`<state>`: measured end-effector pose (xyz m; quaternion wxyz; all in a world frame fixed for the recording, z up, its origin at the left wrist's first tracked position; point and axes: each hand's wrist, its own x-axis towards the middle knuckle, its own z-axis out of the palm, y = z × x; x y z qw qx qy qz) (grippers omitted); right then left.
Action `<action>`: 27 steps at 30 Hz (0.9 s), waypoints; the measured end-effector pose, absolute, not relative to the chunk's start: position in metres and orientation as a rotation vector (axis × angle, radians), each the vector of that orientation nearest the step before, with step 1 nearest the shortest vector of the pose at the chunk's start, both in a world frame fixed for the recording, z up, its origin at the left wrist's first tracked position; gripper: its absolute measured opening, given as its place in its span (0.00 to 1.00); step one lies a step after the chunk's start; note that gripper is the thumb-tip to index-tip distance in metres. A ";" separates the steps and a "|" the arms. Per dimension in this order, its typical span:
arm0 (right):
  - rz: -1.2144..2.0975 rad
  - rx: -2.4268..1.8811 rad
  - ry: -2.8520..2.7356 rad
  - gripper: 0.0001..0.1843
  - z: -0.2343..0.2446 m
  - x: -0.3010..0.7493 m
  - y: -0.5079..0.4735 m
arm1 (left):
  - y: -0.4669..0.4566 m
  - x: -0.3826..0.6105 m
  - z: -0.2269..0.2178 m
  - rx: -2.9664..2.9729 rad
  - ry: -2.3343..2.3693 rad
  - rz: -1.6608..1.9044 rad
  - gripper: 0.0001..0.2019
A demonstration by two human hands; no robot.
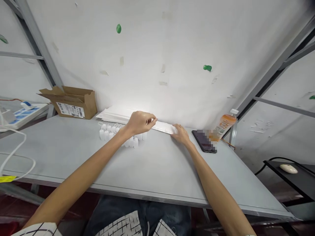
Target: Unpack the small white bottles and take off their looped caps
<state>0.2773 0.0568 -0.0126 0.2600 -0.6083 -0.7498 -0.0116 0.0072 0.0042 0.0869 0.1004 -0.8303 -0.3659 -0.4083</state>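
A flat stack of white sheets (115,113) lies at the back of the grey table, against the wall. My left hand (140,123) is closed in a pinch above the stack's middle; what its fingertips hold, if anything, is too small to make out. At the stack's right end, my right hand (181,134) grips the edge, thumb on the near side and fingers over the top. Several small white rounded plastic pieces (105,135), some with thin loops, stand in rows in front of the stack. My left wrist and forearm hide part of these rows.
An open cardboard box (90,103) stands at the back left, beside a power strip (27,114) with white cables. To the right lie a dark phone (203,141) and a bottle of orange drink (225,123). A mouse (288,168) rests on a black side shelf.
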 end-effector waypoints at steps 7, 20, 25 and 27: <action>-0.022 -1.766 -2.107 0.24 -0.008 0.272 0.048 | 0.015 0.003 0.064 -2.225 -0.924 -1.277 0.17; -0.103 -1.908 -1.938 0.20 0.005 0.263 0.034 | 0.020 -0.012 0.054 -2.118 -1.013 -1.365 0.19; 0.300 -1.610 -1.529 0.17 0.027 0.277 0.026 | 0.019 -0.012 0.054 -2.089 -1.042 -1.341 0.17; 0.570 -1.437 -1.398 0.18 0.037 0.280 0.021 | 0.019 -0.013 0.054 -2.069 -1.045 -1.331 0.14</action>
